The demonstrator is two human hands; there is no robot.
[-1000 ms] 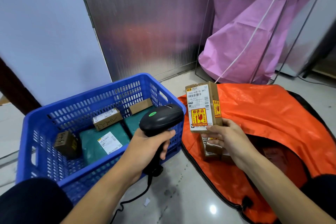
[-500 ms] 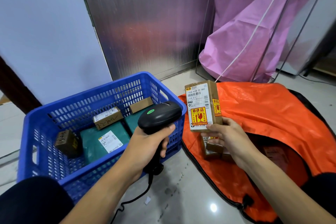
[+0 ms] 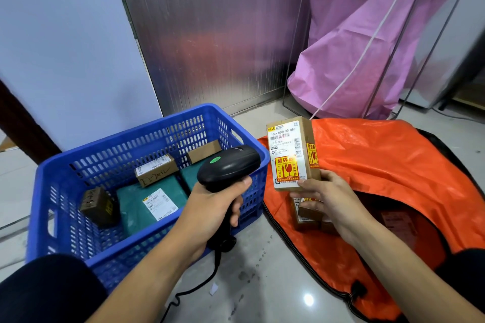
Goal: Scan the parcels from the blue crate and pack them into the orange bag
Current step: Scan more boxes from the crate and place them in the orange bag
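My left hand (image 3: 212,207) grips a black barcode scanner (image 3: 228,169) by its handle, its head pointing right at a cardboard parcel (image 3: 291,155). My right hand (image 3: 328,196) pinches that parcel at its lower edge and holds it upright above the orange bag (image 3: 380,165), white label and yellow fragile stickers facing me. A red glow sits on the label near the sticker. The blue crate (image 3: 65,191) on the left holds green mailers (image 3: 147,199), a labelled brown box (image 3: 156,169), another brown box (image 3: 204,153) and a dark small box (image 3: 98,206). Brown parcels (image 3: 307,215) lie inside the bag's mouth.
A pink sack (image 3: 367,47) hangs in a wire frame behind the orange bag. A metal panel (image 3: 210,34) and a pale wall (image 3: 65,47) stand behind the crate. The scanner's cable (image 3: 194,288) trails over the glossy floor between crate and bag.
The scanner and the parcel stay almost in place. A red glow has appeared on the parcel's label.
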